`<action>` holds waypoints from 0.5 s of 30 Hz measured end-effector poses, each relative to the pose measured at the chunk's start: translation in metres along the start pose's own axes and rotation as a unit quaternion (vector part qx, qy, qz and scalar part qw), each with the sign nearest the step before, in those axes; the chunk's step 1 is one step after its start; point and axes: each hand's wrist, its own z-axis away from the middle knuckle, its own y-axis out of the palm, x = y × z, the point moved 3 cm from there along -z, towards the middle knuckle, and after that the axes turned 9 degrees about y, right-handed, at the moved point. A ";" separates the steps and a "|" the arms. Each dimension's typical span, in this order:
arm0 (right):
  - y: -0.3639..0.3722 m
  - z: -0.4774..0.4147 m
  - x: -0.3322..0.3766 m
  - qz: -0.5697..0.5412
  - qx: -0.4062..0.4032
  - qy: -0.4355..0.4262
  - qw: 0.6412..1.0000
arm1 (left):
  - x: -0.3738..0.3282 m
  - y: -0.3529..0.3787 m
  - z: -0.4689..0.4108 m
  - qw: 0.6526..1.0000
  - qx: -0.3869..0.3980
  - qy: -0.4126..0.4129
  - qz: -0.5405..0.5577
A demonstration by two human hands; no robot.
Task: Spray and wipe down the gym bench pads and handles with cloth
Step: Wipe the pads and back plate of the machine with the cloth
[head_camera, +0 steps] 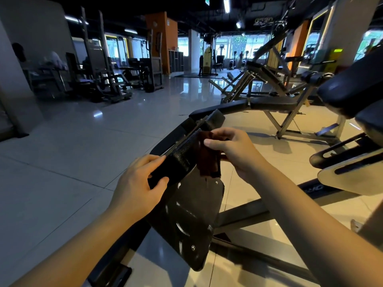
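Above a glossy black cover plate (186, 220), the left hand (141, 183) curls round a black textured metal handle (180, 160). The right hand (234, 150) pinches a dark maroon cloth (207, 160) draped over it, mid-wipe. Next, probably, a firm rub along the bar. A black padded bench (271, 104) stands beyond.

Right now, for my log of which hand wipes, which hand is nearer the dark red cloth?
Right. The right hand holds the cloth on the black bar; the left hand grips that bar nearer the person, apart from the cloth.
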 end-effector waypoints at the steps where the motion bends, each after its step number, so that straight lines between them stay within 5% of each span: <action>1: -0.006 0.001 -0.005 -0.017 -0.003 0.026 1.000 | 0.000 0.000 -0.001 1.000 -0.001 -0.003 0.003; 8: -0.020 0.034 -0.011 -0.107 -0.040 0.098 0.989 | -0.042 -0.009 -0.009 0.995 -0.078 0.051 0.021; 15: -0.009 0.076 -0.013 -0.078 -0.042 0.110 0.990 | -0.084 0.023 0.001 0.978 0.085 -0.062 0.183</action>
